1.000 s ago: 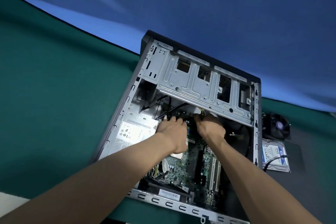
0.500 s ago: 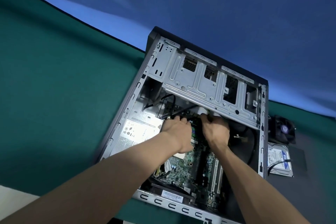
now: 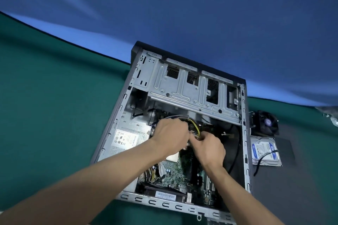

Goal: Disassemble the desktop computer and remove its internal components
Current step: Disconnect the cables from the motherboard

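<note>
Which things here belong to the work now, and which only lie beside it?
In the job: computer case, cable bundle, motherboard, power supply, left hand, right hand.

Lying about: hard drive, cooler fan.

We see the open grey computer case (image 3: pixel 184 89) as bare, matt stamped metal. Right of it, our silver hard drive (image 3: pixel 265 153) bears a glossy blue label. Under both lies smooth green cloth (image 3: pixel 54 115).
</note>
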`<control>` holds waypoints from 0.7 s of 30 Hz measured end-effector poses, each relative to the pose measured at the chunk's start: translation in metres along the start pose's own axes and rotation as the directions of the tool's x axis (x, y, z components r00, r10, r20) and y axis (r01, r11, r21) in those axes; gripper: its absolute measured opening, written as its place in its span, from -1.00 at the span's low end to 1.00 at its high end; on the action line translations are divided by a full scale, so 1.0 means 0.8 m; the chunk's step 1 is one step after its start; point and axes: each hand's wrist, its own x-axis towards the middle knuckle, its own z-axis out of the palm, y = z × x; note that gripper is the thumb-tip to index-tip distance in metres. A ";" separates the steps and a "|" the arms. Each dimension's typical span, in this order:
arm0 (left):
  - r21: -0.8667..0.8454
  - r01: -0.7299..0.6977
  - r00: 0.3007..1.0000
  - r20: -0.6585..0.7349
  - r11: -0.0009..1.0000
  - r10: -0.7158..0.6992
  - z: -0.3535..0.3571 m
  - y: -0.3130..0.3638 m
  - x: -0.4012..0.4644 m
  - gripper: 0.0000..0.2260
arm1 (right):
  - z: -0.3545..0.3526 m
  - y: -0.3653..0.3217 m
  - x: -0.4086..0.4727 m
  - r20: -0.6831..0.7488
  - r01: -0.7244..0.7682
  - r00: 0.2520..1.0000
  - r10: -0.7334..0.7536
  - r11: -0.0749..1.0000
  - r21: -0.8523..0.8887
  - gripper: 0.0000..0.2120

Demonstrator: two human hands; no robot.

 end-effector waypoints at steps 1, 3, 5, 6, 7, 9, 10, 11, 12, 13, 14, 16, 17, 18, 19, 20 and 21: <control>0.002 -0.033 0.999 -0.035 0.999 0.033 -0.005 0.000 -0.004 -0.80 | -0.004 -0.001 -0.007 -0.014 0.029 0.999 -0.029 1.000 -0.004 -0.51; 0.009 -0.090 0.990 -0.113 0.996 0.090 -0.014 -0.004 -0.012 -0.81 | -0.014 -0.006 -0.019 -0.046 0.083 0.995 -0.083 0.996 -0.015 -0.47; -0.006 -0.122 0.968 -0.220 0.993 0.118 -0.025 -0.010 -0.017 -0.86 | -0.025 -0.013 -0.027 -0.083 0.137 0.987 -0.139 0.990 -0.035 -0.47; -0.029 -0.125 0.958 -0.262 0.992 0.113 -0.033 -0.013 -0.018 -0.90 | -0.031 -0.017 -0.030 -0.098 0.166 0.980 -0.170 0.985 -0.055 -0.49; -0.046 -0.121 0.956 -0.274 0.992 0.104 -0.041 -0.017 -0.018 -0.91 | -0.037 -0.021 -0.031 -0.107 0.192 0.974 -0.200 0.978 -0.080 -0.52; -0.034 -0.124 0.967 -0.228 0.992 0.113 -0.054 -0.024 -0.017 -0.78 | -0.049 -0.031 -0.033 -0.119 0.237 0.960 -0.253 0.962 -0.135 -0.56; -0.020 -0.147 0.975 -0.171 0.989 0.141 -0.061 -0.028 -0.018 -0.75 | -0.056 -0.037 -0.032 -0.128 0.258 0.952 -0.278 0.954 -0.153 -0.58; -0.023 -0.164 0.981 -0.110 0.986 0.161 -0.068 -0.030 -0.020 -0.79 | -0.062 -0.043 -0.032 -0.137 0.273 0.946 -0.293 0.951 -0.146 -0.60; -0.053 -0.156 0.987 -0.055 0.986 0.153 -0.074 -0.032 -0.022 -0.85 | -0.067 -0.049 -0.031 -0.140 0.286 0.944 -0.299 0.952 -0.109 -0.64; -0.101 -0.136 0.991 -0.021 0.986 0.134 -0.077 -0.035 -0.024 -0.90 | -0.071 -0.055 -0.029 -0.130 0.294 0.946 -0.298 0.955 -0.053 -0.68; -0.147 -0.107 0.994 -0.013 0.983 0.106 -0.079 -0.038 -0.026 -0.88 | -0.074 -0.061 -0.028 -0.104 0.297 0.950 -0.295 0.955 0.004 -0.71; -0.209 -0.063 0.997 -0.045 0.976 0.055 -0.082 -0.047 -0.031 -0.85 | -0.073 -0.070 -0.026 -0.012 0.289 0.957 -0.290 0.951 0.107 -0.76; -0.249 -0.045 0.997 -0.072 0.967 0.028 -0.083 -0.052 -0.034 -0.83 | -0.071 -0.072 -0.027 0.044 0.270 0.959 -0.281 0.948 0.167 -0.78; -0.299 -0.027 0.996 -0.095 0.954 -0.001 -0.085 -0.058 -0.037 -0.82 | -0.067 -0.073 -0.028 0.095 0.243 0.958 -0.271 0.941 0.233 -0.81; -0.361 -0.012 0.993 -0.112 0.932 -0.031 -0.085 -0.063 -0.040 -0.81 | -0.063 -0.072 -0.030 0.134 0.218 0.955 -0.263 0.934 0.284 -0.84; -0.433 0.009 0.990 -0.126 0.901 -0.070 -0.086 -0.068 -0.044 -0.80 | -0.057 -0.070 -0.031 0.162 0.206 0.951 -0.264 0.930 0.305 -0.87; -0.508 0.026 0.982 -0.146 0.861 -0.116 -0.087 -0.073 -0.048 -0.81 | -0.052 -0.070 -0.032 0.192 0.205 0.943 -0.271 0.930 0.304 -0.90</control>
